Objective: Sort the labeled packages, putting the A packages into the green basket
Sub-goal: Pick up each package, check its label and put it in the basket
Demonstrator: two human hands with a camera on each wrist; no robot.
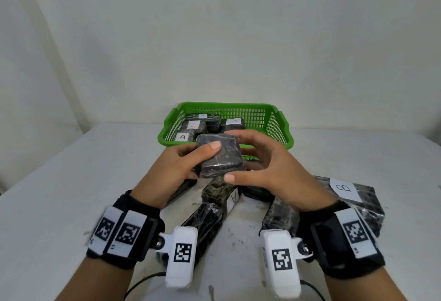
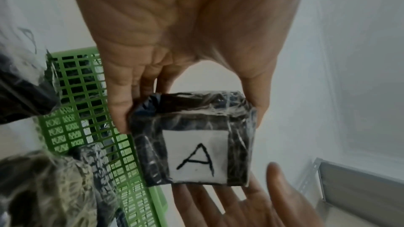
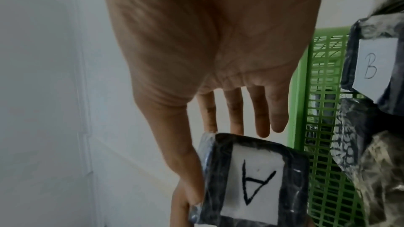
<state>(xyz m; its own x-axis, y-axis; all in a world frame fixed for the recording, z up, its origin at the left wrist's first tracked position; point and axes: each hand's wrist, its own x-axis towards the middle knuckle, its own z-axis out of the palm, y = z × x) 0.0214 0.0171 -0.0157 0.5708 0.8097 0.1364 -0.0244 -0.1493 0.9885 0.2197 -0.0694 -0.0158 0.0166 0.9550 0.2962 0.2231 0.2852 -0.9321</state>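
Both hands hold one dark plastic-wrapped package (image 1: 222,159) in the air just in front of the green basket (image 1: 226,104). My left hand (image 1: 202,157) grips its left side, thumb on top and fingers below. My right hand (image 1: 243,155) holds the right side, fingers over the far edge and thumb at the near corner. The package's white label, hidden from the head view, reads A (image 2: 196,158) in the left wrist view and shows again on the package (image 3: 251,179) in the right wrist view. Several A packages (image 1: 193,125) lie in the basket.
More wrapped packages lie on the white table (image 1: 71,181) under and behind my hands: one labelled A (image 1: 232,199), one labelled B (image 1: 346,188) at the right, and unlabelled dark ones (image 1: 205,224). A white wall stands close behind the basket.
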